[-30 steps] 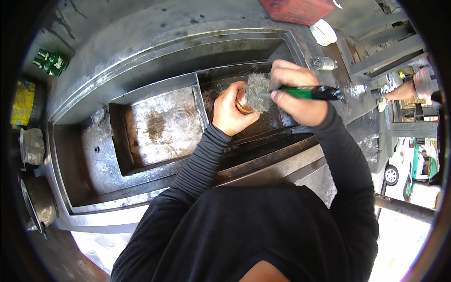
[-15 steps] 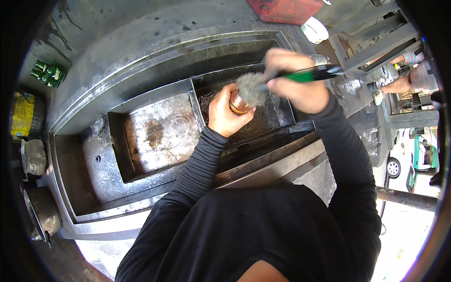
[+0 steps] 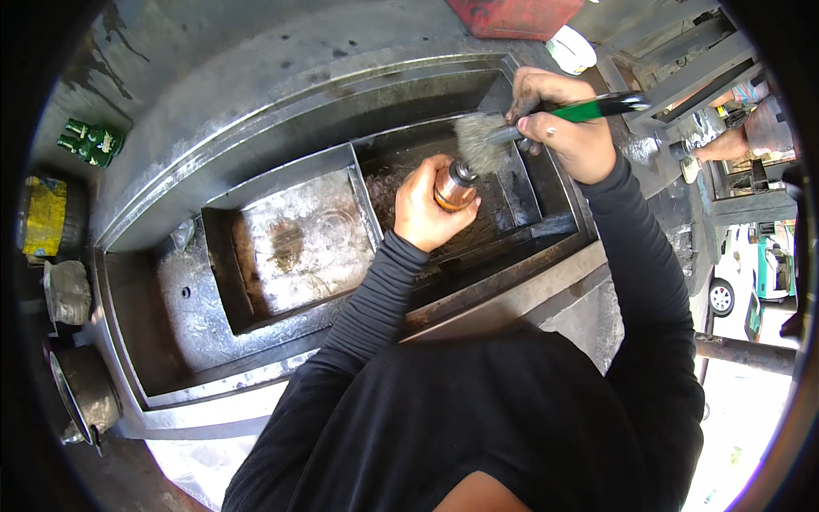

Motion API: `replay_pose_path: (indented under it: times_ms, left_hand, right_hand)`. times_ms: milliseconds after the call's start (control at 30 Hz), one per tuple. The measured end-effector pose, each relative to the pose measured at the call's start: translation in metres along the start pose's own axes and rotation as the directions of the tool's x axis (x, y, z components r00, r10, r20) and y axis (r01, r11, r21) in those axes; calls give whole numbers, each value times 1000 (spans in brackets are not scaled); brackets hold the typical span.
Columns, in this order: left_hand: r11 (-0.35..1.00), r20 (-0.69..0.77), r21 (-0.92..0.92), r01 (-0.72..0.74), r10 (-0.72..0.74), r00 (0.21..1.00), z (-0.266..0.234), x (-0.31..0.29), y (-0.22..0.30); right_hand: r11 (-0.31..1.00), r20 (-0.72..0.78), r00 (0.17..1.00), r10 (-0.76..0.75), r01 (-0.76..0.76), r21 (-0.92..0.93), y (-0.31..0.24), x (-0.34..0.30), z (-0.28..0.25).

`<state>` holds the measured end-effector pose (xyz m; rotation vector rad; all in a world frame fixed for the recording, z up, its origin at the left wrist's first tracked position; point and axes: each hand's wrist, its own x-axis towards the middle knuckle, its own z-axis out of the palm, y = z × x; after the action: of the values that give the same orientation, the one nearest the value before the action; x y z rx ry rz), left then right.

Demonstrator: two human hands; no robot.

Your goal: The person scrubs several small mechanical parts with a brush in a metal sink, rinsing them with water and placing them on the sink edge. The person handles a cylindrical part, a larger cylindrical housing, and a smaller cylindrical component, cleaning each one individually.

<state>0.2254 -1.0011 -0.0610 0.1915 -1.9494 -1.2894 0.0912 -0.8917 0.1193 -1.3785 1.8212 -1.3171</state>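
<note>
My left hand [image 3: 420, 213] is wrapped round a cylindrical metal part [image 3: 453, 193], brownish-orange along its body with a dark, narrower silver end. Above and to the right, my right hand [image 3: 573, 126] grips a paintbrush [image 3: 483, 145] by its green and black handle. Its greyish bristles are splayed beside the narrow end of the part; I cannot tell whether they touch it. Both hands are over a metal tray [image 3: 522, 192] with dark, wet-looking contents, set at the right of a long metal basin. The lower side of the part is hidden by my fingers.
A second shallow tray [image 3: 223, 282] lies left of the first, inside the basin [image 3: 149, 401]. Green bottles [image 3: 92, 142] and a pot [image 3: 90, 388] stand at the left. A red container [image 3: 516, 17] and a white tub [image 3: 571, 51] are at the back. Another person's arm [image 3: 725, 149] shows at the right.
The paintbrush and my right hand have moved up and slightly right, uncovering the part's narrow end. My left hand has shifted a little right with the part.
</note>
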Motion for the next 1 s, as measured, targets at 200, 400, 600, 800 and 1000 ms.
replay_pose_path:
  times_ms: [200,400,600,800,1000]
  left_hand:
    - [1000,40,7,15,-16,999,0,-1,-5]
    - [999,5,-8,34,-34,999,1,2,-1]
    - [999,8,-24,36,-36,999,-1,2,-5]
    - [1000,17,3,31,-31,999,-2,2,-4]
    - [999,25,19,26,-27,999,-1,0,-6]
  right_hand:
    - [970,-14,997,-74,69,-233,24,-4,-12]
    - [879,-29,958,-285,249,-408,41,1,2]
    - [951,156,975,-160,194,-240,11,2,21]
    - [997,10,999,37,-36,-67,1,-1,5]
    - [935,13,983,-182,177,-308,16,0,-9]
